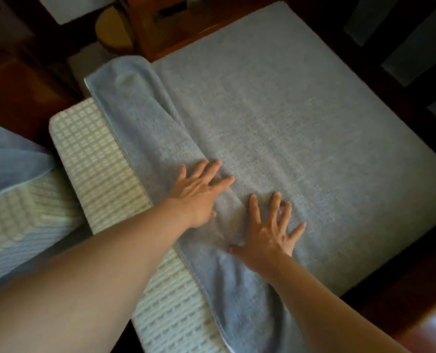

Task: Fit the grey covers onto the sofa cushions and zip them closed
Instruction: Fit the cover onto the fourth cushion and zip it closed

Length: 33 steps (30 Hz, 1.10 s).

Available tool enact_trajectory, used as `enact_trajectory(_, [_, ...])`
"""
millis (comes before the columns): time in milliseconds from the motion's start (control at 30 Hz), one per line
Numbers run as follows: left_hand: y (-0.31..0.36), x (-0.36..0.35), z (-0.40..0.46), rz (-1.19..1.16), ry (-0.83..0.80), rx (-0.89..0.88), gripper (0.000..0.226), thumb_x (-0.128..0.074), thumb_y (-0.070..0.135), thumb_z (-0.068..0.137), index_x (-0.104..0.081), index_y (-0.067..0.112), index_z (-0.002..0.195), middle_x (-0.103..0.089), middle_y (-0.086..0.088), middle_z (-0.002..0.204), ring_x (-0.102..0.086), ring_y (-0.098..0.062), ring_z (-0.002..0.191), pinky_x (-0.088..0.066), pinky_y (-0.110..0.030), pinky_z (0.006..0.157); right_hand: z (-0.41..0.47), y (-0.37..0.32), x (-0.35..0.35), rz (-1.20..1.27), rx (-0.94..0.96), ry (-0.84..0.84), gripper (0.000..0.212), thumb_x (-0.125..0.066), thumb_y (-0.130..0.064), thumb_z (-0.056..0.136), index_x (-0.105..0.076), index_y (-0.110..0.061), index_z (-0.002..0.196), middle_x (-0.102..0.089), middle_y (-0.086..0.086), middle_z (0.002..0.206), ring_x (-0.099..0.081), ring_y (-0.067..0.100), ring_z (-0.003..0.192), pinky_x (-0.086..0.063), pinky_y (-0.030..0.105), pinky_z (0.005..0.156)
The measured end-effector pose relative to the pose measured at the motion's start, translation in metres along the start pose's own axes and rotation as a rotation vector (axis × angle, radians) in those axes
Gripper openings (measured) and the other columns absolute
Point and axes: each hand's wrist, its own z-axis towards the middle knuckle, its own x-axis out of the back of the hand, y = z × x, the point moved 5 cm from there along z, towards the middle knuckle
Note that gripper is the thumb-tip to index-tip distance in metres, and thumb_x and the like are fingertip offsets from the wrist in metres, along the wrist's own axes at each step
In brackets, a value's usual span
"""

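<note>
I see my left hand flat on the grey cover, fingers straight and spread a little, pressing the bunched fold near its open edge. My right hand lies just beside it, fingers splayed wide, palm down on the same cloth. Neither hand pinches anything. The cover sheathes most of the cushion, whose cream checkered end sticks out bare to the left. A second cushion, partly covered, sits at far left.

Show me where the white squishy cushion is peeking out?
In the head view, the bare cushion sticks out on the left of the grey cover, just left of the left hand.
</note>
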Motion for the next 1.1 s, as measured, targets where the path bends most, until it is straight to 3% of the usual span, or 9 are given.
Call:
enact_trajectory(133, [-0.003, 0.011, 0.042, 0.095, -0.063, -0.075, 0.117, -0.072, 0.059, 0.068, 0.018, 0.049, 0.142, 0.038, -0.001, 0.15, 0.025, -0.031, 0.141, 0.005, -0.059, 0.111, 0.024, -0.005, 0.021, 0.082, -0.021, -0.025, 0.113, -0.063, -0.063, 0.076, 0.025, -0.039, 0.144, 0.047, 0.014, 0.142, 0.033, 0.042, 0.135, -0.014, 0.068, 0.108])
enact_trajectory(233, [-0.01, 0.007, 0.063, 0.121, -0.116, -0.113, 0.131, -0.073, 0.068, 0.057, 0.031, 0.051, 0.134, 0.05, -0.004, 0.141, 0.038, -0.036, 0.133, 0.009, -0.063, 0.108, 0.039, -0.014, 0.026, 0.072, -0.1, -0.074, 0.12, -0.066, -0.061, 0.074, 0.035, -0.042, 0.136, 0.052, 0.017, 0.137, 0.035, 0.047, 0.132, -0.018, 0.069, 0.106])
enact_trajectory(433, [-0.009, 0.004, 0.074, 0.185, -0.227, -0.195, 0.134, -0.066, 0.075, 0.059, 0.045, 0.042, 0.126, 0.061, -0.013, 0.126, 0.047, -0.042, 0.123, 0.01, -0.066, 0.105, 0.05, -0.022, 0.032, 0.103, -0.194, -0.177, 0.133, -0.075, -0.051, 0.07, 0.045, -0.042, 0.127, 0.058, 0.019, 0.128, 0.04, 0.05, 0.126, -0.019, 0.072, 0.103])
enact_trajectory(700, [-0.007, 0.004, 0.076, 0.254, -0.308, -0.19, 0.135, -0.061, 0.08, 0.06, 0.052, 0.037, 0.12, 0.065, -0.018, 0.119, 0.05, -0.046, 0.117, 0.008, -0.068, 0.104, 0.052, -0.023, 0.033, 0.111, -0.252, -0.171, 0.138, -0.077, -0.045, 0.072, 0.052, -0.039, 0.121, 0.061, 0.021, 0.123, 0.041, 0.051, 0.124, -0.019, 0.071, 0.104])
enact_trajectory(1100, [-0.004, 0.003, 0.078, 0.287, -0.332, -0.177, 0.133, -0.059, 0.08, 0.061, 0.055, 0.036, 0.113, 0.065, -0.02, 0.118, 0.051, -0.045, 0.115, 0.006, -0.069, 0.104, 0.059, -0.024, 0.031, 0.172, -0.272, -0.144, 0.127, -0.069, -0.042, 0.081, 0.05, -0.039, 0.124, 0.057, 0.023, 0.127, 0.042, 0.052, 0.122, -0.013, 0.076, 0.101])
